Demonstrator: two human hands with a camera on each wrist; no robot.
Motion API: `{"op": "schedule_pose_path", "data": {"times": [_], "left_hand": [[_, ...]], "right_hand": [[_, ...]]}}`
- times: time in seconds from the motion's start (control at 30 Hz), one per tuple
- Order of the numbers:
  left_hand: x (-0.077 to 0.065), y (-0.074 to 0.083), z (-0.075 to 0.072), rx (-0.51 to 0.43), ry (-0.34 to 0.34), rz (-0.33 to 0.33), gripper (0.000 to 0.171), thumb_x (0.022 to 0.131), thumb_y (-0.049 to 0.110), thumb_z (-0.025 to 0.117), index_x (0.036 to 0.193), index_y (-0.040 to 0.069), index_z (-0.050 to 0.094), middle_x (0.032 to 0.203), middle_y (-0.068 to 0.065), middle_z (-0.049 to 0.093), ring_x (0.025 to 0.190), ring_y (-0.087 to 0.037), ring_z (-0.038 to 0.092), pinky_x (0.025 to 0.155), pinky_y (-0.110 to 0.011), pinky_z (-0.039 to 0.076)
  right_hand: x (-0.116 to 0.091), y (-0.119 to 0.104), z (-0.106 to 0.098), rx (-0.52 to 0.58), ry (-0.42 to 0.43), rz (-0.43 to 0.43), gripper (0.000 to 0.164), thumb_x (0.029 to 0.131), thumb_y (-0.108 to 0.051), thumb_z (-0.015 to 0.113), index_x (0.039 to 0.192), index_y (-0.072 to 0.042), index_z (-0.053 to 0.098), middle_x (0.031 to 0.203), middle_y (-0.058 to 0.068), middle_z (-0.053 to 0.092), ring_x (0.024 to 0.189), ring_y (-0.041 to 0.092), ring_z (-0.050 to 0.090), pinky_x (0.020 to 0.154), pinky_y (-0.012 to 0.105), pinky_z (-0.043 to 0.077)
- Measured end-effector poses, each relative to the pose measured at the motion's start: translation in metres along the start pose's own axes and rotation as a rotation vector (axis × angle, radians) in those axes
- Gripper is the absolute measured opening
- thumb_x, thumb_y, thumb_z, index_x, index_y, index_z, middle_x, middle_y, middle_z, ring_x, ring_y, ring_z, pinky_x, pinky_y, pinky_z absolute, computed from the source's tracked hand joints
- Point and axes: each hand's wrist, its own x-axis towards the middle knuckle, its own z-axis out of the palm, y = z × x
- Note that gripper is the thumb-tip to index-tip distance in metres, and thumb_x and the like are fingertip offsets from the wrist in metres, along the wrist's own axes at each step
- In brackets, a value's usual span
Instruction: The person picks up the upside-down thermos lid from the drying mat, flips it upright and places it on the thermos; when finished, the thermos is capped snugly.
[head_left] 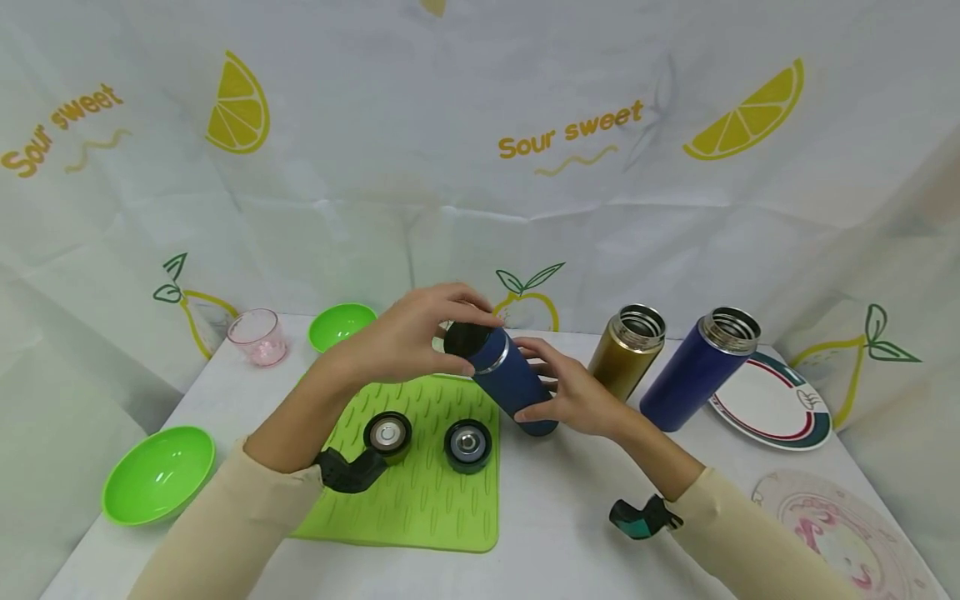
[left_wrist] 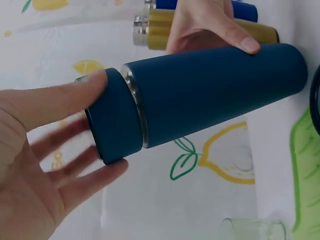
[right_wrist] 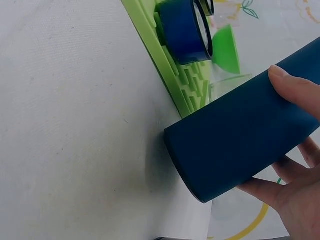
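White table [head_left: 570, 525] spreads beneath a ribbed green mat [head_left: 420, 512], with an uncapped violet-blue bottle [head_left: 693, 371] and, just left of it, an uncapped gold bottle [head_left: 624, 357] standing to the mat's right. Between the mat and that pair, a navy bottle [head_left: 517, 387] tilts with its top leaning left, its body gripped by the right hand [head_left: 570, 390] while the left hand [head_left: 401, 335] grasps its cap [left_wrist: 115, 120] between thumb and fingers. Two smaller loose lids, one left [head_left: 387, 435] and one right [head_left: 468, 446], lie apart on the mat, undersides up.
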Motion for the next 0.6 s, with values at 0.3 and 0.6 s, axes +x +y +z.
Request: {"op": "schedule_pose_path", "data": {"times": [0.3, 0.6], "left_hand": [[0.0002, -0.0004, 0.0037, 0.051, 0.018, -0.06, 0.059, 0.086, 0.034, 0.082, 0.139, 0.017, 0.064, 0.131, -0.006, 0.064, 0.12, -0.023, 0.063, 0.096, -0.042, 0.058], [-0.0014, 0.0018, 0.0031, 0.092, -0.003, -0.069, 0.078, 0.081, 0.038, 0.086, 0.15, 0.02, 0.052, 0.142, -0.006, 0.056, 0.128, -0.025, 0.058, 0.104, -0.046, 0.054]], "right_hand": [[-0.0001, -0.0005, 0.0003, 0.0, -0.002, -0.005, 0.091, 0.081, -0.009, 0.085, 0.156, -0.021, 0.034, 0.157, 0.019, 0.045, 0.143, 0.05, 0.046, 0.112, 0.07, 0.041], [-0.0006, 0.0015, 0.0011, -0.005, 0.009, -0.031, 0.092, 0.08, -0.007, 0.086, 0.155, -0.02, 0.035, 0.155, 0.02, 0.047, 0.141, 0.05, 0.048, 0.111, 0.069, 0.042]]}}
